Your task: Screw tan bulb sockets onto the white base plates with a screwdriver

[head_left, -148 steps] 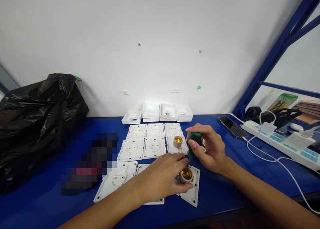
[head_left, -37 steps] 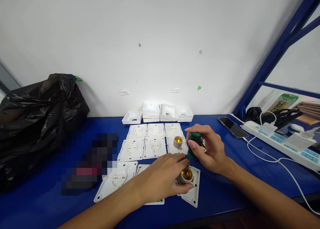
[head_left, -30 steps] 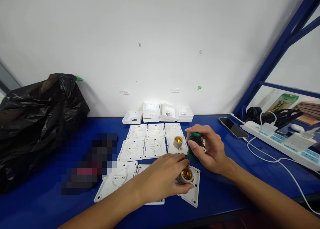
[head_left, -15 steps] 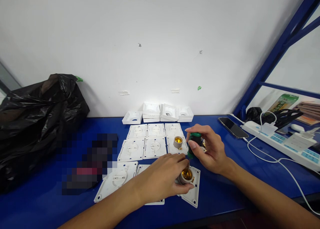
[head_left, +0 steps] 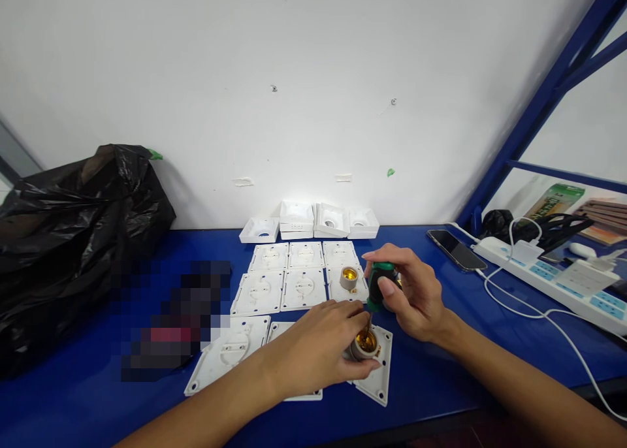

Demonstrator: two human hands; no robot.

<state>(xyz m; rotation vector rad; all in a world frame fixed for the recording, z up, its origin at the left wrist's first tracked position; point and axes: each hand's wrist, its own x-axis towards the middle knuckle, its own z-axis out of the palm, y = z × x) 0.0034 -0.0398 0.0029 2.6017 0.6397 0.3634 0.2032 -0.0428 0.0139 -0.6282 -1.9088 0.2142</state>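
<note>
My left hand point(head_left: 326, 343) is wrapped round a lamp socket point(head_left: 365, 343) with a brass inside, which sits on a white square plate point(head_left: 382, 376) near the table's front. A screwdriver point(head_left: 379, 285) with a green and black handle stands nearly upright, its shaft reaching down into that socket. Fingers and thumb of my right hand point(head_left: 411, 291) grip its handle. Just behind, another socket point(head_left: 349, 278) rests on a white plate. Several more white plates point(head_left: 259, 291) lie in rows to the left, some partly hidden under my left hand and forearm.
White square covers point(head_left: 296, 218) are stacked against the wall. A black plastic bag point(head_left: 88, 239) and a blurred-out dark object point(head_left: 176, 324) lie left. On the right are a phone point(head_left: 456, 249), a power strip point(head_left: 553, 275) and white cables.
The screwdriver's handle has turned slightly and my right thumb has shifted a little to the right along it. My left hand and the socket have stayed in place.
</note>
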